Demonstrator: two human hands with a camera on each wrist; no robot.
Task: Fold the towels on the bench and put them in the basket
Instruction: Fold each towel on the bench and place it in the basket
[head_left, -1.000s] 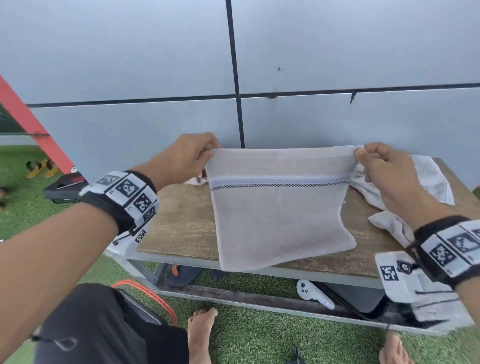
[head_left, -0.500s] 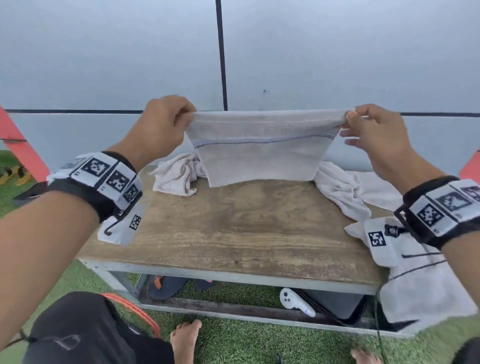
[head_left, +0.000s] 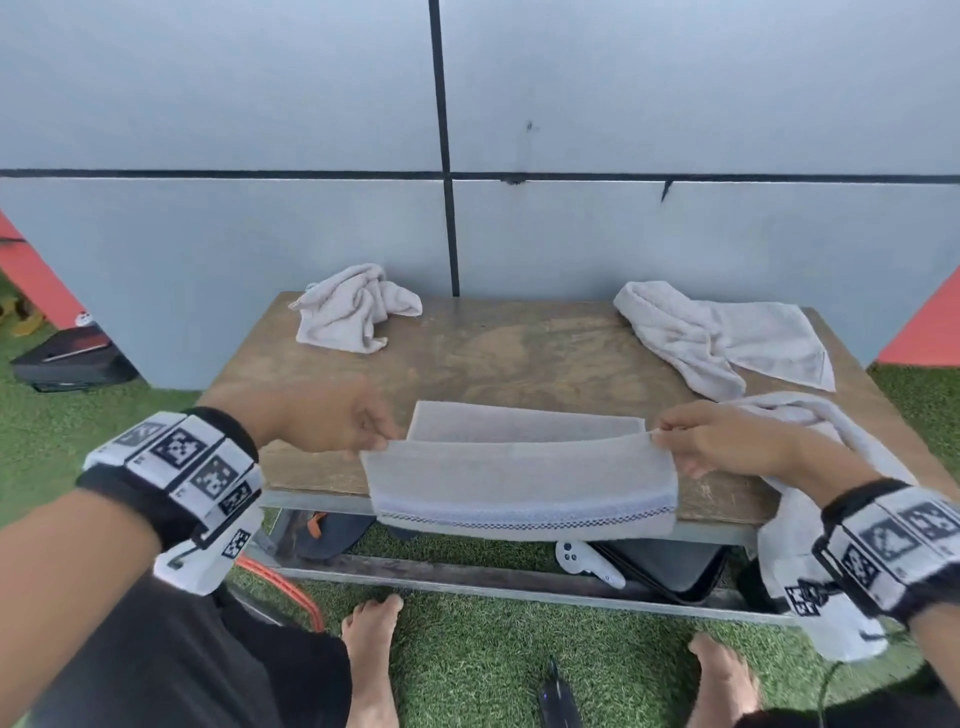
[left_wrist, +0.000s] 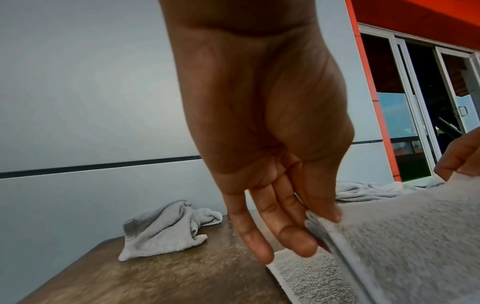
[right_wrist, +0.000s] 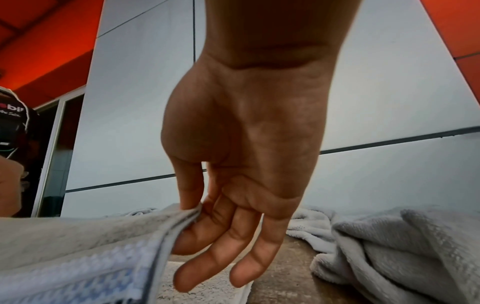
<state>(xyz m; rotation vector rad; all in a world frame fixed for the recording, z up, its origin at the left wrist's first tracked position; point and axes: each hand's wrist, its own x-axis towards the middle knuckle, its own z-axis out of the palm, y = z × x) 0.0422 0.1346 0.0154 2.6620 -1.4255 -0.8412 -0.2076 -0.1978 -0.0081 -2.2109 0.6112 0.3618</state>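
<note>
A pale grey towel (head_left: 519, 478) with a blue checked stripe lies doubled over at the front edge of the wooden bench (head_left: 519, 353); its striped hem hangs past the edge. My left hand (head_left: 332, 421) pinches the towel's upper left corner between thumb and fingers (left_wrist: 298, 232). My right hand (head_left: 711, 441) pinches the upper right corner (right_wrist: 192, 209). Both hands hold the top layer (left_wrist: 405, 236) just above the bottom layer (right_wrist: 221, 283). No basket shows in any view.
A crumpled towel (head_left: 353, 306) sits at the bench's back left, another towel (head_left: 727, 338) at the back right, a third (head_left: 810, 415) by my right wrist. A grey wall stands behind. Under the bench lie a white controller (head_left: 587, 564) and dark cases; bare feet on green turf.
My hands brought the towel down from held up in the air and toward me, laying it doubled on the bench's front edge. Both pinches stayed.
</note>
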